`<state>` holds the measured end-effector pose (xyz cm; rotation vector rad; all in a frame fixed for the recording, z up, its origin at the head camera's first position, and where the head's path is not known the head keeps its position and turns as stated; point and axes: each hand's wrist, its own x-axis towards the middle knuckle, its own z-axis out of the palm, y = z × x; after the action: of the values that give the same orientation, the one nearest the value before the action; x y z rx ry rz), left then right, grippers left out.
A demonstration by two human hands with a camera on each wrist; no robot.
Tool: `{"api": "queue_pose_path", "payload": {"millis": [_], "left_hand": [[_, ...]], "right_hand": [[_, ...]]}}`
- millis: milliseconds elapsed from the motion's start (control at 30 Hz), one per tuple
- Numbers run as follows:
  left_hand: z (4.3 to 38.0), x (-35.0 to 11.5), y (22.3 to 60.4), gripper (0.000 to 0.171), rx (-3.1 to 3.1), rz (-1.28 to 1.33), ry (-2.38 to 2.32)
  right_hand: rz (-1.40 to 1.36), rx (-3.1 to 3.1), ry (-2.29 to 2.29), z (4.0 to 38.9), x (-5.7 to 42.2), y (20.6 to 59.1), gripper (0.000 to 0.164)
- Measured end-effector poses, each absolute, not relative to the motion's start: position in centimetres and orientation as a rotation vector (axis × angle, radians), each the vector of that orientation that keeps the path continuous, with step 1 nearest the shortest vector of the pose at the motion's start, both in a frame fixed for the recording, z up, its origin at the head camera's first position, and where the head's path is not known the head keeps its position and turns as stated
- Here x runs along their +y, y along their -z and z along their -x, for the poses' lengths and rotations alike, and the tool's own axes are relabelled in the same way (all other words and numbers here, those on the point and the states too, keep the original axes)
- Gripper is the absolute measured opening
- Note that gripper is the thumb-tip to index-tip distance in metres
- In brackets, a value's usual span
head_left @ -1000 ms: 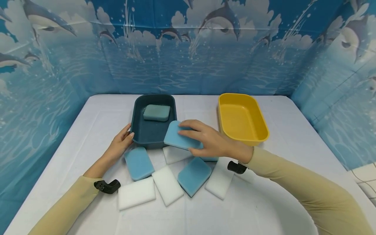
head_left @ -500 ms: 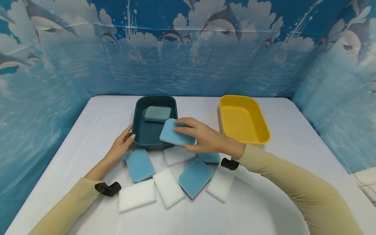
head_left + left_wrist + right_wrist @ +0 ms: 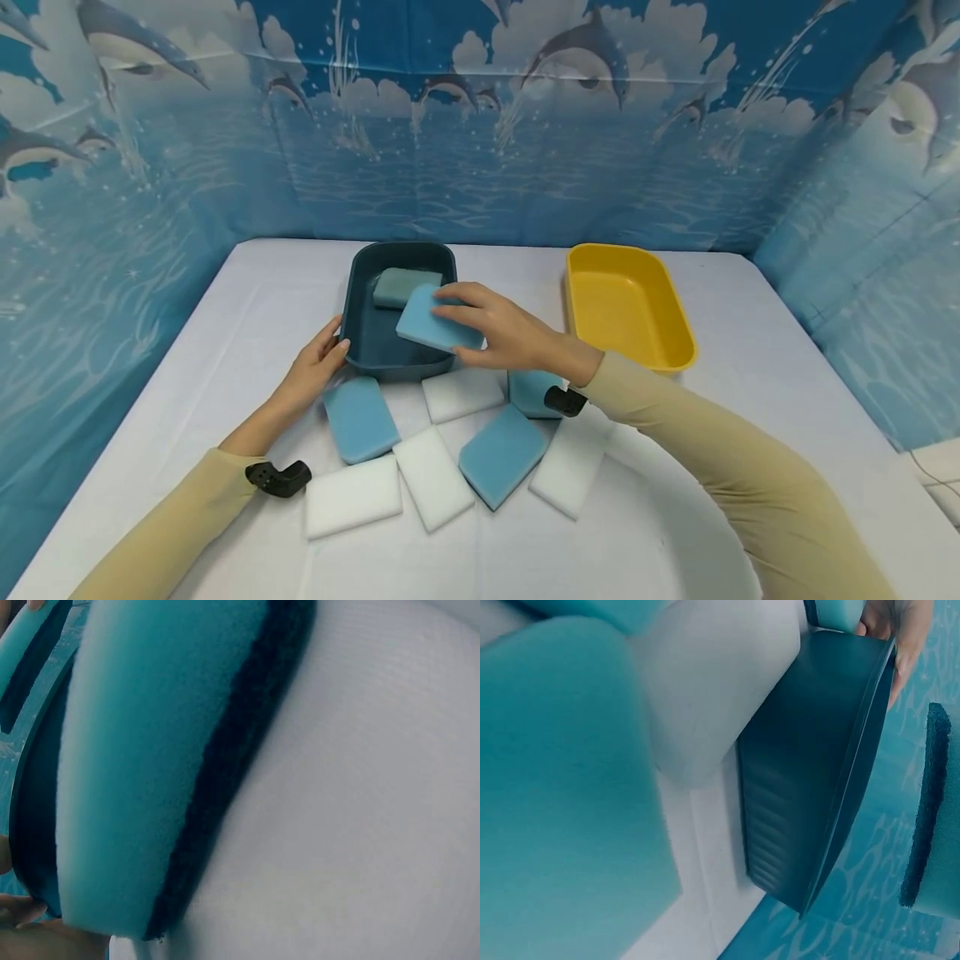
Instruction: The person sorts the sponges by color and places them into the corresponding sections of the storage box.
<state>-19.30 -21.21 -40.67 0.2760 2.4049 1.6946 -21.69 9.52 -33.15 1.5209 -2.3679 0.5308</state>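
Observation:
My left hand [image 3: 313,368] grips the left rim of a dark teal bin [image 3: 371,340], thumb over the edge. Above the bin's right side, my right hand [image 3: 506,330] holds a light blue sponge [image 3: 426,320] between thumb and fingers. A dark scouring layer runs under this sponge [image 3: 936,817] in the right wrist view, where it hangs higher than the bin rim. Inside the bin, toward the back, lies one greenish-blue sponge [image 3: 393,288], partly covered by the held one. Another blue sponge [image 3: 165,765] fills the left wrist view, lying just in front of the bin.
A yellow bin [image 3: 626,300] stands at the back right. Before the dark bin lie several white sponges [image 3: 433,479] and blue sponges [image 3: 502,457], loosely spread on the white tablecloth [image 3: 600,558]. A dolphin-print curtain [image 3: 480,183] rises behind the table.
My right hand has carried the blue sponge left and back, from the bin's front right corner to over its inside. The left hand keeps its grip on the rim.

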Motion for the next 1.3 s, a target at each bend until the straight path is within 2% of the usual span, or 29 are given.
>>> {"api": "queue_pose_path", "payload": {"millis": [1300], "left_hand": [[19.6, -21.4, 40.6, 0.063, 2.4, -0.252, -1.648]], "right_hand": [[-1.513, -2.42, -0.566, 24.8, 7.3, 35.0, 0.047]]}}
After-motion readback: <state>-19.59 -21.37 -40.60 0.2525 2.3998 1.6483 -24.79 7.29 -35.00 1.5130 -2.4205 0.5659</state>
